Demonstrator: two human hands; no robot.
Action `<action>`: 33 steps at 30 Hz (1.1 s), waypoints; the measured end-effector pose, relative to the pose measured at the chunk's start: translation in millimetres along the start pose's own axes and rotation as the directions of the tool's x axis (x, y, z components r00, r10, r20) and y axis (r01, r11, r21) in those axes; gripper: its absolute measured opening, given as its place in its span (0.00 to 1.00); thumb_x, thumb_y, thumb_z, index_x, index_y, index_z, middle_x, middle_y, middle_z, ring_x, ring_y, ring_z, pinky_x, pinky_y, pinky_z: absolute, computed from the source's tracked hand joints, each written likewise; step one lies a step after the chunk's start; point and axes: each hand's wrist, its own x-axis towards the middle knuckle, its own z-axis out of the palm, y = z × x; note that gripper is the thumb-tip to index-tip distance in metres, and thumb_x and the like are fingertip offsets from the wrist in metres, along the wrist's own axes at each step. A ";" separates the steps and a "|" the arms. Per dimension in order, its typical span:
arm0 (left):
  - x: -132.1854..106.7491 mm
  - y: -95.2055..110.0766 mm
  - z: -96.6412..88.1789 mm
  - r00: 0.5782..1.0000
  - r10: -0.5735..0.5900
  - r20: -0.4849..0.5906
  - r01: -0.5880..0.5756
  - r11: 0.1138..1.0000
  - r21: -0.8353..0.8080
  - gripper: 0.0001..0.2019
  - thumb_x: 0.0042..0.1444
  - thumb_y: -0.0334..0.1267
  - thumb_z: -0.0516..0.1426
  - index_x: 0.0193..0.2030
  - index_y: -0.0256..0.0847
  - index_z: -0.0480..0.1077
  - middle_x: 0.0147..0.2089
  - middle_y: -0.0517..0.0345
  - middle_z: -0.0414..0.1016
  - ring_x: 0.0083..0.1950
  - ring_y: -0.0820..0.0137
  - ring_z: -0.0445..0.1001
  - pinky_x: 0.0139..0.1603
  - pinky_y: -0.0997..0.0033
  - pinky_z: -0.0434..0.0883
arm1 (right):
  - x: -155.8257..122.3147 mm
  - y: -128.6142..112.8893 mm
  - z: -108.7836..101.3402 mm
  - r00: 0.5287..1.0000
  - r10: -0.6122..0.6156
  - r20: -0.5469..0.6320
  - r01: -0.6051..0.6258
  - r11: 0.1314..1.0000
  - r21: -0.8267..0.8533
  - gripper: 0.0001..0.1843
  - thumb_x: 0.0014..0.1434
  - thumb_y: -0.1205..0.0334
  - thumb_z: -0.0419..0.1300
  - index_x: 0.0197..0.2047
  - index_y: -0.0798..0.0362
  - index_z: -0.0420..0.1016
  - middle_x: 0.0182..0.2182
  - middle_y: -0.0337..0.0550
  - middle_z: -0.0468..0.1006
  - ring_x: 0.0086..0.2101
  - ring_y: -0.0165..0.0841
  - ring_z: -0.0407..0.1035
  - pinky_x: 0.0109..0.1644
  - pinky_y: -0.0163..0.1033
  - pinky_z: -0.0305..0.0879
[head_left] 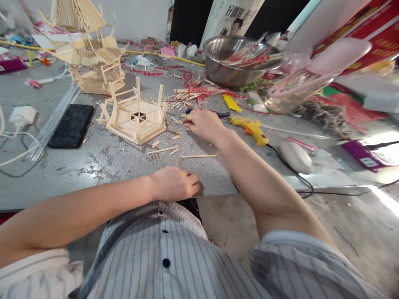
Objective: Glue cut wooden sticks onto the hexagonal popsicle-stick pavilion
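My left hand (175,183) rests at the table's near edge with its fingers curled in; nothing shows in it. My right hand (202,123) reaches forward, fingers pinched down among short wooden stick pieces (174,137) beside a hexagonal stick frame (135,117). What the fingertips pinch is too small to make out. A long thin stick (198,156) lies between my two hands. A tall stick pagoda model (90,50) stands at the back left.
A yellow glue gun (251,128) with a black cord lies right of my right hand. A steel bowl (232,58) holds red sticks. A black phone (71,126), a white charger (22,115) and a clear plastic container (299,83) are on the table.
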 end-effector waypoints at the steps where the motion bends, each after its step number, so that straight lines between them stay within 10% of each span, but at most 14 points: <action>1: 1.2 -1.0 1.1 1.000 0.003 -0.001 -0.003 1.000 -0.010 0.10 0.64 0.30 0.50 0.36 0.37 0.73 0.35 0.54 0.75 0.30 0.69 0.74 0.20 0.68 0.56 | 7.2 -3.8 2.3 1.000 0.002 -0.011 -0.002 1.000 -0.001 0.10 0.58 0.65 0.57 0.37 0.48 0.81 0.41 0.47 0.81 0.43 0.45 0.73 0.42 0.46 0.64; 14: -2.1 -4.1 16.7 0.985 -0.057 -0.164 0.046 0.996 -0.072 0.09 0.62 0.33 0.51 0.35 0.37 0.71 0.34 0.54 0.74 0.29 0.71 0.71 0.22 0.72 0.57 | 80.0 -5.1 33.7 0.985 0.136 0.106 -0.138 0.990 0.012 0.05 0.46 0.70 0.65 0.26 0.50 0.76 0.36 0.48 0.80 0.41 0.45 0.74 0.44 0.49 0.68; 25: -0.3 -1.3 8.4 0.993 -0.101 -0.061 0.095 0.992 -0.089 0.14 0.67 0.36 0.49 0.36 0.38 0.74 0.36 0.55 0.75 0.31 0.68 0.73 0.22 0.68 0.59 | 10.1 -23.3 4.2 0.989 0.005 -0.146 0.046 0.937 0.347 0.08 0.54 0.66 0.58 0.38 0.51 0.75 0.35 0.43 0.79 0.36 0.35 0.71 0.44 0.42 0.66; 33: -4.0 1.3 6.3 0.972 -0.193 -0.135 0.188 0.981 -0.052 0.11 0.63 0.30 0.50 0.33 0.38 0.72 0.35 0.53 0.75 0.34 0.67 0.73 0.23 0.68 0.60 | -8.3 -32.4 32.4 0.976 0.099 -0.195 0.049 0.769 0.638 0.05 0.53 0.61 0.59 0.32 0.52 0.73 0.29 0.39 0.77 0.27 0.28 0.67 0.35 0.37 0.64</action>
